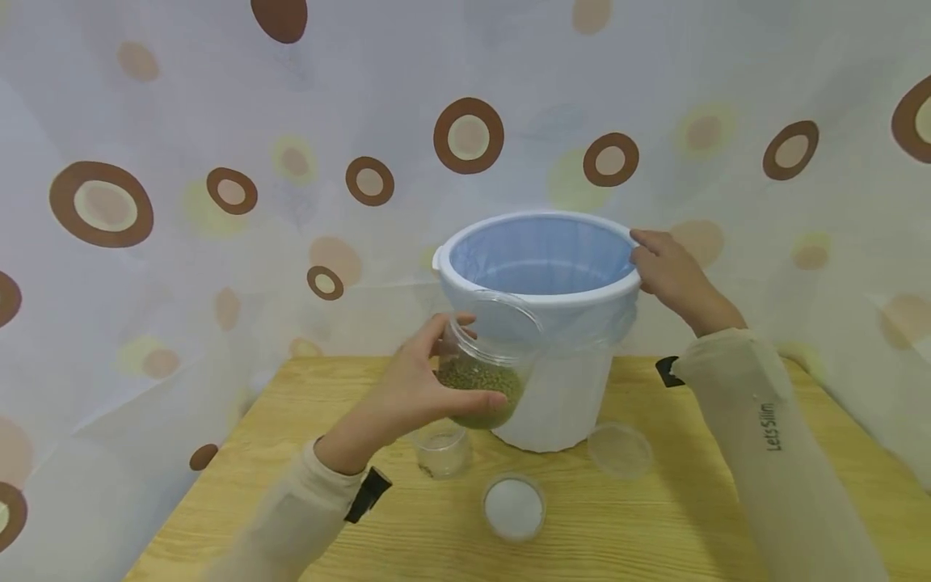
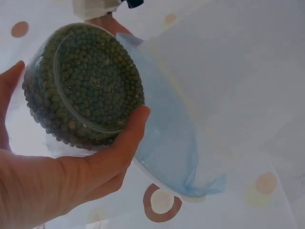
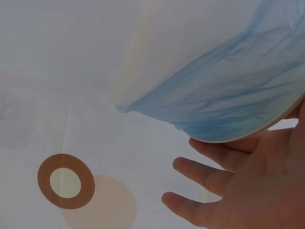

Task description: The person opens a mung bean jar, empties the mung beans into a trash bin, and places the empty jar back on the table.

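Observation:
My left hand point(image 1: 429, 380) grips a clear plastic jar point(image 1: 502, 356), thumb on the near side and fingers behind. Green mung beans point(image 2: 95, 81) fill its lower part, and it tilts in front of the bin with its wide mouth uncovered. The white bin point(image 1: 563, 404) has a pale blue liner bag point(image 1: 541, 250) inside, which also hangs over the outside below the rim. At the rim's right side, my right hand point(image 1: 672, 271) holds the edge. Its other fingers point(image 3: 202, 174) stretch out below the rim in the right wrist view, with the thumb largely hidden.
On the wooden table point(image 1: 269, 453), a small clear container point(image 1: 444, 453) stands left of the bin's base. A round clear lid point(image 1: 620, 450) lies to the right. Nearer the front sits a round container with white contents point(image 1: 514, 508). Spotted sheeting point(image 1: 407, 81) hangs behind.

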Action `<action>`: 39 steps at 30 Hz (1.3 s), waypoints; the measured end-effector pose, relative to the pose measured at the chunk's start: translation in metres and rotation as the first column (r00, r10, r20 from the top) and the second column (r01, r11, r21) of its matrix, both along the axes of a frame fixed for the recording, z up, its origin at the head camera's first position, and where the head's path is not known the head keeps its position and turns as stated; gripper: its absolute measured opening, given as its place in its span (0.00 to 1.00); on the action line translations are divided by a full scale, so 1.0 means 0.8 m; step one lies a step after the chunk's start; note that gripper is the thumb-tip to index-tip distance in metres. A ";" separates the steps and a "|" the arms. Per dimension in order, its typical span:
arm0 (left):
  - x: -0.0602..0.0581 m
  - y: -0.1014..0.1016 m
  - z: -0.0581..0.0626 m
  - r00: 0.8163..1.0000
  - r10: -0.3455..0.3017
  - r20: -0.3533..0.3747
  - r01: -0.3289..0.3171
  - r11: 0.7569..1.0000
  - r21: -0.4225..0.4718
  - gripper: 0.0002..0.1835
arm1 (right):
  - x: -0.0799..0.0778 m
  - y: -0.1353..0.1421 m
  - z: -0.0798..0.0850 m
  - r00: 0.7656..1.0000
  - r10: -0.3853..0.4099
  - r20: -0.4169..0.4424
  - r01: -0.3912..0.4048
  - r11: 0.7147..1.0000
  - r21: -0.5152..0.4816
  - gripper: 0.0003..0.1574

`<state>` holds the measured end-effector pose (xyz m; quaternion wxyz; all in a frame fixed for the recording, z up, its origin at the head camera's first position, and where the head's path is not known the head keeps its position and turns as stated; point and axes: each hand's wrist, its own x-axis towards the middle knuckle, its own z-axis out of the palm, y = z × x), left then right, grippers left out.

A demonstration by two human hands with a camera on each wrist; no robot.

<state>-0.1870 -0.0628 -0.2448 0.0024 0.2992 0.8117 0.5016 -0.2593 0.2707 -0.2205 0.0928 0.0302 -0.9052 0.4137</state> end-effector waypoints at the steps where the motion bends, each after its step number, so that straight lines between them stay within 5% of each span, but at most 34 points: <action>1: -0.002 -0.004 0.005 1.000 0.024 0.013 -0.024 1.000 0.001 0.43 | 0.000 -0.001 0.000 1.000 0.001 0.002 -0.001 1.000 0.004 0.37; 12: -0.026 -0.032 0.039 0.970 0.241 0.040 -0.242 0.970 0.025 0.42 | 0.000 0.001 0.000 0.999 -0.012 -0.033 0.012 1.000 -0.003 0.38; 17: -0.042 -0.035 0.045 0.959 0.277 -0.053 -0.275 0.961 0.044 0.42 | 0.001 0.001 -0.001 0.999 -0.013 -0.033 0.012 1.000 -0.019 0.38; 25: -0.070 -0.024 0.056 0.878 0.355 -0.321 -0.354 0.933 0.066 0.44 | 0.002 -0.003 0.000 0.999 -0.002 -0.036 0.001 1.000 -0.005 0.38; 30: -0.087 -0.015 0.069 0.832 0.381 -0.402 -0.387 0.919 0.071 0.44 | 0.002 -0.002 0.000 0.999 -0.001 -0.033 0.001 1.000 0.000 0.38; 39: -0.121 -0.003 0.087 0.816 0.434 -0.381 -0.453 0.890 0.044 0.47 | 0.001 -0.003 0.001 1.000 -0.014 -0.027 0.014 1.000 0.015 0.38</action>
